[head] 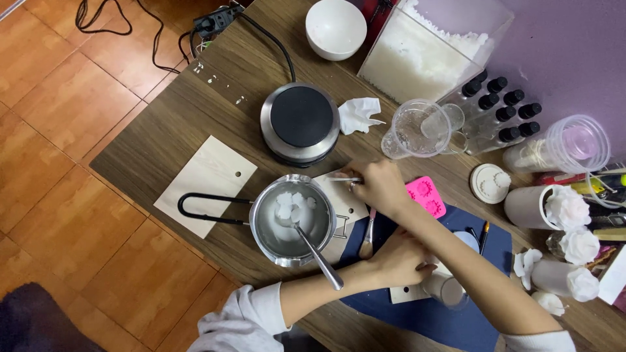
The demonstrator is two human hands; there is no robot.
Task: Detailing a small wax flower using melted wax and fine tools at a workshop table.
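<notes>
My right hand (380, 188) reaches across to the left and pinches a thin metal tool (344, 179), whose tip lies over a light wooden board (340, 195) beside the pot. My left hand (399, 257) is curled around a small clear glass jar (448, 290) that rests on another wooden board over a dark blue mat (482, 261). A metal pot (293, 220) with a black loop handle holds white wax lumps and a metal spoon (318, 255). A pink silicone mould (427, 197) lies just right of my right hand. A paintbrush (368, 236) lies between my two hands.
A round electric hot plate (300, 122) stands behind the pot, with a crumpled tissue (357, 114) beside it. Farther back are a white bowl (336, 27), a clear box of white flakes (424, 55), a plastic measuring cup (420, 128) and dropper bottles (502, 107). White flower candles (567, 208) stand at the right. A large wooden board (205, 179) lies at the left.
</notes>
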